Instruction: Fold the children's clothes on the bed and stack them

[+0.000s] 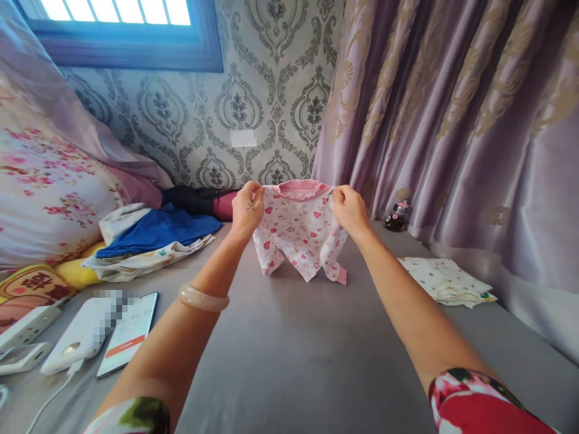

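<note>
Stretched between my two hands is a small long-sleeved shirt [298,232], white with pink and red prints and a pink ruffled collar. My left hand [248,208] pinches it at one shoulder, and a pale bangle [203,298] circles that forearm. At the other shoulder my right hand [350,211] grips the fabric with closed fingers. The shirt hangs upright with its lower part at the grey sheet [289,349]. Both sleeves droop down, and one pink cuff [342,276] shows at the lower right.
A blue garment [158,231] lies on pale printed clothes at left. Nearer are a phone [129,334], a white power bank [76,331] with cable and a power strip [29,325]. Folded white cloth [446,280] lies right, a dark bottle [397,216] by the curtain [407,102].
</note>
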`<act>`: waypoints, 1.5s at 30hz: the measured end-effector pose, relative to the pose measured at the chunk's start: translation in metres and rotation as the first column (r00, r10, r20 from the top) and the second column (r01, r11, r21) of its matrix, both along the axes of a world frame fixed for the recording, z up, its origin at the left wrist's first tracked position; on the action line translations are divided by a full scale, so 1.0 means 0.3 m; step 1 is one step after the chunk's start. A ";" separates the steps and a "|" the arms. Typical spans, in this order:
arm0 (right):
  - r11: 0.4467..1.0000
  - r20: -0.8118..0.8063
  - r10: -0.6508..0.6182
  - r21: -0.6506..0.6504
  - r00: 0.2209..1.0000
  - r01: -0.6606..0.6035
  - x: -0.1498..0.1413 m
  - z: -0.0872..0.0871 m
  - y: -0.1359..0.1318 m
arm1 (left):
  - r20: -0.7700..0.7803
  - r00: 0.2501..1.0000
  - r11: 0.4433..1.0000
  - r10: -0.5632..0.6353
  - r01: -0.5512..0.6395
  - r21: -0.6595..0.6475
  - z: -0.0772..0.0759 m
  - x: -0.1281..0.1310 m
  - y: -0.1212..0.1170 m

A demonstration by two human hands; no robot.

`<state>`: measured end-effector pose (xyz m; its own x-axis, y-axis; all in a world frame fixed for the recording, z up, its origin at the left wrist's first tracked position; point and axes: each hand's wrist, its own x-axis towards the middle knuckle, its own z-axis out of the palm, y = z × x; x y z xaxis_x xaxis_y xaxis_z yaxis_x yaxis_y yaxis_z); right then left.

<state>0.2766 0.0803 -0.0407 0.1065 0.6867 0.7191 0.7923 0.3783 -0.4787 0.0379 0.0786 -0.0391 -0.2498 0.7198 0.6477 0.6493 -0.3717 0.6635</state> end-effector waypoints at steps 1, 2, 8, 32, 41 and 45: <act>1.000 -0.004 0.001 0.009 1.000 -0.001 -0.001 0.003 -0.013 | -0.013 1.000 1.000 0.009 -0.009 0.026 0.001 -0.002 -0.017; 0.999 0.000 0.005 0.032 1.000 -0.005 -0.002 0.005 -0.030 | -0.031 0.999 0.998 0.019 -0.017 0.056 0.002 -0.005 -0.036; 0.964 0.123 0.047 0.256 0.991 -0.077 -0.004 0.025 -0.197 | -0.168 0.981 0.965 0.097 -0.051 0.259 0.035 -0.062 -0.230; 0.910 0.560 0.097 -0.385 0.823 0.154 -0.048 -0.409 -0.056 | -0.575 0.808 0.960 -0.128 -0.046 -0.278 -0.477 -0.133 -0.022; 0.862 0.654 0.166 -0.459 0.738 0.213 -0.049 -0.613 0.021 | -0.739 0.661 0.946 -0.127 -0.144 -0.291 -0.700 -0.136 0.044; 0.813 0.637 0.265 -0.551 0.724 0.187 -0.042 -0.615 0.048 | -0.713 0.654 0.884 -0.253 -0.143 -0.445 -0.687 -0.142 0.066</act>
